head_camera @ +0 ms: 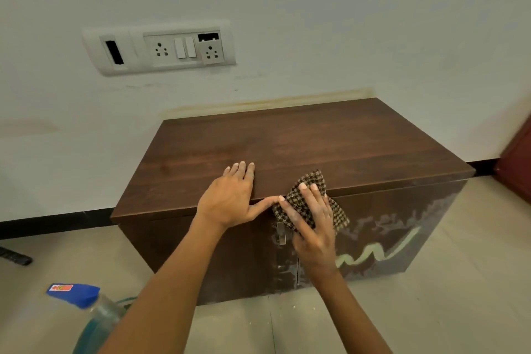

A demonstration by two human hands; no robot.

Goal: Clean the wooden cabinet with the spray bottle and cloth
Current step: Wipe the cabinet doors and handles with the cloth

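Checked cloth (311,201) lies under your right hand (313,227), fingers straight, at the wooden cabinet (301,146) top's front edge; your left hand (230,198) rests flat alongside.

The wooden cabinet (316,141) sits under both my hands, low and dark brown. Its front is smeared with pale streaks and a greenish squiggle just right of my right hand (313,227). The brown checked cloth (311,179) drapes over the top front edge, pressed under that hand's straight fingers. The spray bottle (94,313), clear with blue liquid and a blue head, is well to the left of my left hand (230,198), partly behind that forearm.
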